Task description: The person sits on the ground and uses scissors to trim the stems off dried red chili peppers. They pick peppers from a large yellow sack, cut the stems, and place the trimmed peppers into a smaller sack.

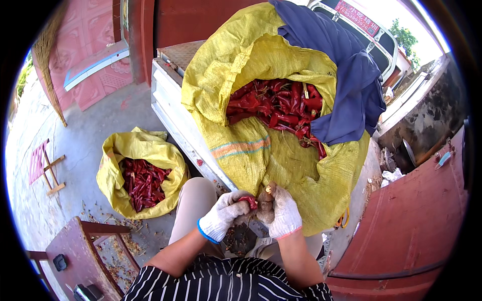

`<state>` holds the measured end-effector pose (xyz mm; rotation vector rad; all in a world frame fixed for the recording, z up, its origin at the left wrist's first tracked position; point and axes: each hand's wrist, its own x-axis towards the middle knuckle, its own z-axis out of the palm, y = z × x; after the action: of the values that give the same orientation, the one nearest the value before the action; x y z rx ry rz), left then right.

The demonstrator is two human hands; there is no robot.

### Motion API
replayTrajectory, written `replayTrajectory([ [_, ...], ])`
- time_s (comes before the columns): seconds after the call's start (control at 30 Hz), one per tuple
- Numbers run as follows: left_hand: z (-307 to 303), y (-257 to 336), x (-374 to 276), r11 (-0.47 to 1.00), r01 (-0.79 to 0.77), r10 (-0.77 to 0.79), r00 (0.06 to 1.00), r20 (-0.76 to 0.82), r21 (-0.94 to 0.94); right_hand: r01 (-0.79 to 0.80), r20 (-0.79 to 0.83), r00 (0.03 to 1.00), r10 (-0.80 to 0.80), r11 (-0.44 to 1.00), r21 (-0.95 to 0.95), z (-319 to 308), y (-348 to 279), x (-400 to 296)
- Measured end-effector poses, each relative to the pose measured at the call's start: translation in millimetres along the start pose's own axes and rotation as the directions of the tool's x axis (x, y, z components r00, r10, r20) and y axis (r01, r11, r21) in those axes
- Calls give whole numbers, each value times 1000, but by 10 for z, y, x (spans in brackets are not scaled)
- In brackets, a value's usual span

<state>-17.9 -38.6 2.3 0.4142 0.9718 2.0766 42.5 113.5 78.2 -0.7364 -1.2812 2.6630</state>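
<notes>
In a white knit work glove with a blue cuff, my left hand [226, 212] is closed around a dried red chili pepper [250, 202]. My right hand [283, 212], gloved with a pink cuff, pinches a small pale piece, seemingly a chili stem end [268, 189], between thumb and finger. Both gloves are stained brown at the fingertips and nearly touch. Just beyond them a large yellow woven sack [241, 158] gapes, holding many dried red chilies [278, 103]. To the left, a smaller yellow sack [109, 188] on the floor contains more red chilies [145, 184].
Dark blue cloth [339, 64] drapes over the large sack, which rests on a white-sided truck bed [173, 101]. A wooden bench [67, 248], folding stool [47, 165] and straw broom [47, 56] stand left. A red metal panel [406, 225] is at right. Stem scraps litter the floor.
</notes>
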Motion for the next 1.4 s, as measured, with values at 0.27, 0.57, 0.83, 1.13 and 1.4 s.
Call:
replayTrajectory([
  [0.27,-144,-19,49,975,13,11,994,107,-220,353,349,930,-115,19,-935,-228,-88,-293],
  [0.57,-285,-32,-18,939,-114,115,993,-16,-324,273,137,921,364,-356,-894,-1044,1029,-193],
  [0.83,-381,-298,39,892,3,31,997,69,-451,495,308,686,660,-112,-862,-1906,2351,205],
  [1.13,-387,-813,332,909,399,-355,892,281,-119,560,225,473,852,-93,-823,-2490,3150,344],
  [1.4,-258,-740,456,752,625,-652,661,371,209,359,108,599,794,-145,-922,-2307,2004,422],
])
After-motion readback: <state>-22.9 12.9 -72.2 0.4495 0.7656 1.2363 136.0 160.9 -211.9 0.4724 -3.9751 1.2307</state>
